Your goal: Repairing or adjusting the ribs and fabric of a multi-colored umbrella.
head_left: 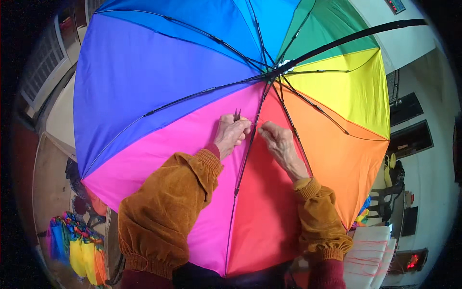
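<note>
An open rainbow umbrella (192,125) fills most of the view, its inside facing me. Its black shaft (356,36) runs from the hub toward the upper right. My left hand (232,132) is closed in front of the pink panel, with the dark pointed blades of small thread snips (237,114) sticking up from it. Across a black rib (247,161), on the red panel's side, my right hand (279,139) is closed in a pinch. Both hands are close to this rib, near the pink and red seam. Whatever lies between the right fingertips is too small to make out.
Folded multicoloured umbrellas (82,250) hang or lie in a bunch at the lower left. A white padded piece (368,255) with red threads across it is at the lower right. Behind it on the right are dark chairs (385,200) by the wall.
</note>
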{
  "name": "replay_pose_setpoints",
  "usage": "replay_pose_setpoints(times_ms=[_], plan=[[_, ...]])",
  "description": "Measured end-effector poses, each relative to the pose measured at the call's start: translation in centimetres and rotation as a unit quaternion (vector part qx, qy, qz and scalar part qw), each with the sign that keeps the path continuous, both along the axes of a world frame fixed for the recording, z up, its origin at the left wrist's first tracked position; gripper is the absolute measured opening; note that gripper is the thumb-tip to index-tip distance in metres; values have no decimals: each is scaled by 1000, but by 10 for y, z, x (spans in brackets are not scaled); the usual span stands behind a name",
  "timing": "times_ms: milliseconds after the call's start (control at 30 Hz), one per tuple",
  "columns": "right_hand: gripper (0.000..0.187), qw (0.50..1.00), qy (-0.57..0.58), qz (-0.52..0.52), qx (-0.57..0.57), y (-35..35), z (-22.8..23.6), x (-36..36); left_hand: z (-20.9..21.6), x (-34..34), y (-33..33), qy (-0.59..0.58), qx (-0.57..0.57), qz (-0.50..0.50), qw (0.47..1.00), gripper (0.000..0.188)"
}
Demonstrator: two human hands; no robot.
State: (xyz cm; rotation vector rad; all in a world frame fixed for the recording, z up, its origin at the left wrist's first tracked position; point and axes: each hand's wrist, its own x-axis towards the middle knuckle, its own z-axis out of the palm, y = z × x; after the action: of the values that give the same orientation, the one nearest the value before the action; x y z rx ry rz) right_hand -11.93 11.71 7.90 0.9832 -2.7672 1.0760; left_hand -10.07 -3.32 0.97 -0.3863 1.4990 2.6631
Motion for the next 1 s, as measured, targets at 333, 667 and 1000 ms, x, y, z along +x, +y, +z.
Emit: replay_pose_setpoints(times_ms=[333,667,1000], plan=[[5,992,69,45,90,-5,0,-9,7,4,6,64,-33,17,997,12],[2,996,88,4,29,-9,-28,-8,4,1,5,-8,89,-32,995,15],[10,973,228,-36,24,-13,-40,-13,2,1,6,-6,130,-61,990,12]])
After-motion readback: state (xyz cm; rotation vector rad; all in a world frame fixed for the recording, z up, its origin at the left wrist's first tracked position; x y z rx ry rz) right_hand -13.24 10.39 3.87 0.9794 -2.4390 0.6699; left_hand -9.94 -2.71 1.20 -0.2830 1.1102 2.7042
